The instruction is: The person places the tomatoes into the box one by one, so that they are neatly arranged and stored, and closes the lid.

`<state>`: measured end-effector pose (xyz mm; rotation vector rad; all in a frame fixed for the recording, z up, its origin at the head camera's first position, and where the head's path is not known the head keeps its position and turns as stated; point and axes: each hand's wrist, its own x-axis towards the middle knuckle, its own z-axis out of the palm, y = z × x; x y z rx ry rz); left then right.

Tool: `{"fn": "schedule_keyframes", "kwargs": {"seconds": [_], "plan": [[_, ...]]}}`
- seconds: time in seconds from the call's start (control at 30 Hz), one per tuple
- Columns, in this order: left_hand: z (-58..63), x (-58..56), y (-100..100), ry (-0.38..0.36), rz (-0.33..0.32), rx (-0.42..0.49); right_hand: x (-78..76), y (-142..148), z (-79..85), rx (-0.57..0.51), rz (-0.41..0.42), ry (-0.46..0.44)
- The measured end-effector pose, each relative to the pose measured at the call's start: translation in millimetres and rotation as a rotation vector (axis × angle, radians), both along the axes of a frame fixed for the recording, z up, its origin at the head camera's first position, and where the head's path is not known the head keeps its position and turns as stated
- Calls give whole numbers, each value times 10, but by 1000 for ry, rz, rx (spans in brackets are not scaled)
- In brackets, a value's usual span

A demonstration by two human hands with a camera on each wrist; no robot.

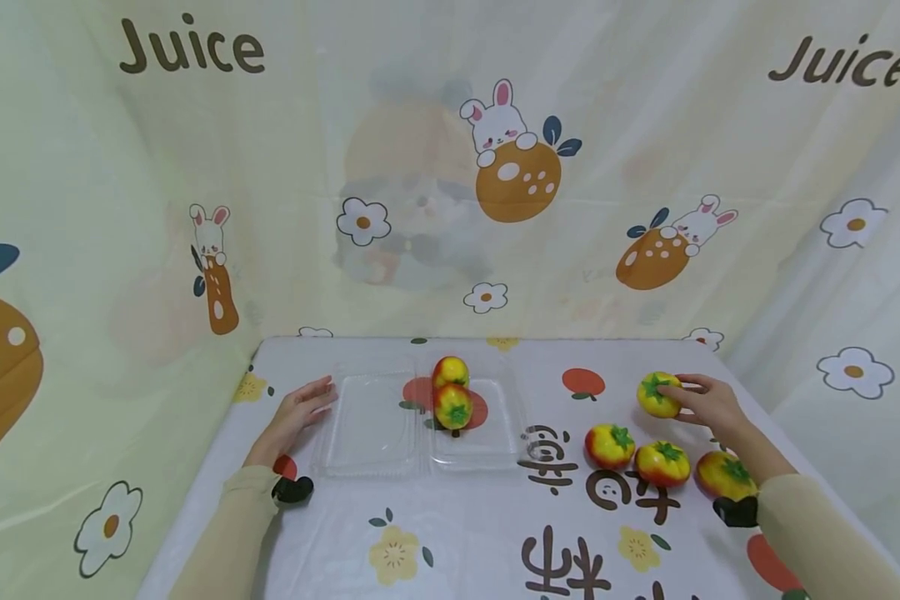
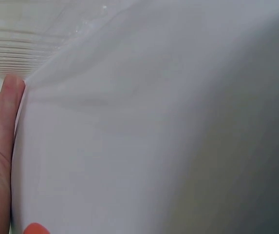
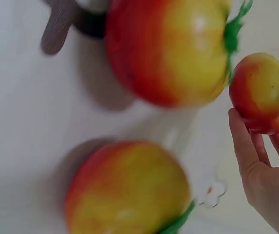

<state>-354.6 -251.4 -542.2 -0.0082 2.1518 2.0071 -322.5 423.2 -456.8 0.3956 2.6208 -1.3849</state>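
Observation:
A clear plastic clamshell box (image 1: 372, 421) lies spread on the table, its two halves side by side. At its left edge my left hand (image 1: 300, 412) rests with straight fingers; the left wrist view shows the fingertips (image 2: 13, 83) right at the ribbed plastic wall. Two red-and-yellow persimmons, a rear one (image 1: 451, 372) and a front one (image 1: 453, 408), sit in the right half near the fold. On the right, my right hand (image 1: 708, 402) holds another persimmon (image 1: 654, 395) with the thumb by its green calyx and fingers around its side.
In front of the right hand, three more persimmons stand in a row: one on the left (image 1: 609, 446), one in the middle (image 1: 662, 463) and one under the wrist (image 1: 723, 476). A printed white cloth (image 1: 420, 533) covers the table. Curtains (image 1: 420, 167) hang behind and on both sides.

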Motion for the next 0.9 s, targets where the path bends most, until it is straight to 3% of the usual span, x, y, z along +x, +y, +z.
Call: {"fn": "schedule_keyframes", "kwargs": {"seconds": [0.57, 0.9], "plan": [[11, 57, -29, -4, 12, -4, -23, -1160, 230, 24, 230, 279], [8, 6, 4, -6, 19, 2, 45, -1881, 144, -36, 309, 313]]}}
